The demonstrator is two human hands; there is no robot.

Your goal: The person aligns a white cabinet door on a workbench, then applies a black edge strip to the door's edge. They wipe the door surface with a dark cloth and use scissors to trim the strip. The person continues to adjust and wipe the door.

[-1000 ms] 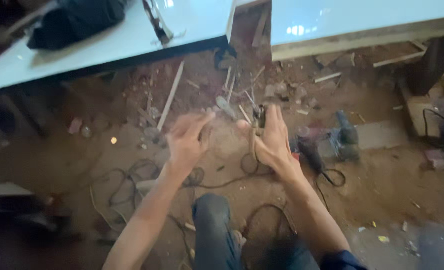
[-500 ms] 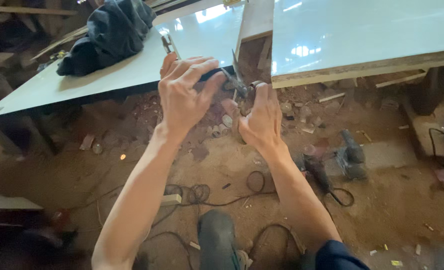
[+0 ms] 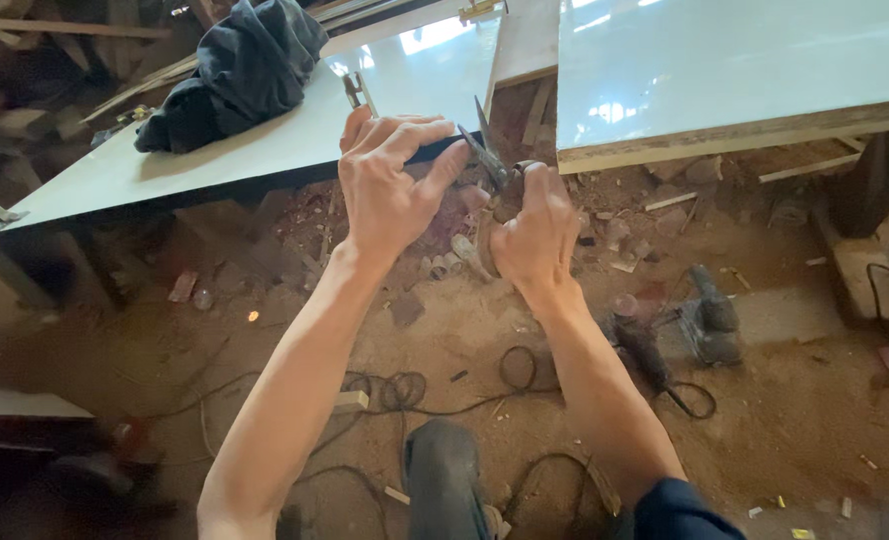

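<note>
Tool: small dark tool, held closed in your right hand.
Left hand: fingertip touches it.
Risk: its pointed tip may slip and prick you.

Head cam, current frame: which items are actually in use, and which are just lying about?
In use:
- left hand, fingers spread, touching the tool
- right hand, closed on the tool
- small dark pointed metal tool

Lying about:
- dark cloth bundle on the pale panel
- power tool on the dirt floor
- black cables
</note>
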